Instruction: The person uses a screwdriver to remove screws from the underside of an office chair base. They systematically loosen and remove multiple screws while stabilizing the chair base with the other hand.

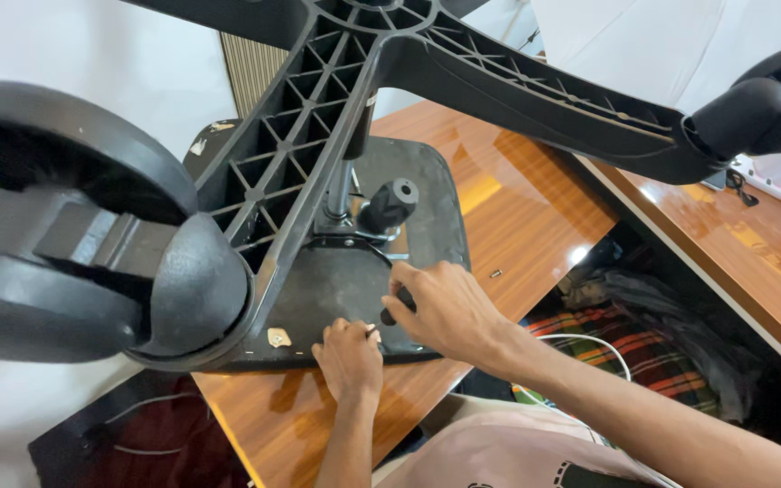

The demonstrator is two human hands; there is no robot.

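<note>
Left hand (351,357) is resting at the near edge of the upturned chair seat underside (427,181), fingers curled narrow around something small and pale at its fingertips; what it is cannot be told.

Right hand (440,307) is lying just right of and slightly beyond the left, the two nearly touching. It is closing around a dark tool handle (390,315), only a stub of which is showing at the thumb side. The handle's long axis is appearing to run down toward the seat plate; its tip is hidden.

Farther in, the mechanism plate (336,271) is sitting just left of and beyond both hands, the right hand being nearer. The knob lever (389,205) is pointing up and right, the gas column (340,190) is rising behind, and the star base (318,99) and caster (74,226) are overhanging the scene on the left. A small screw (496,273) is lying on the wooden table (535,217), right of the hands.
</note>
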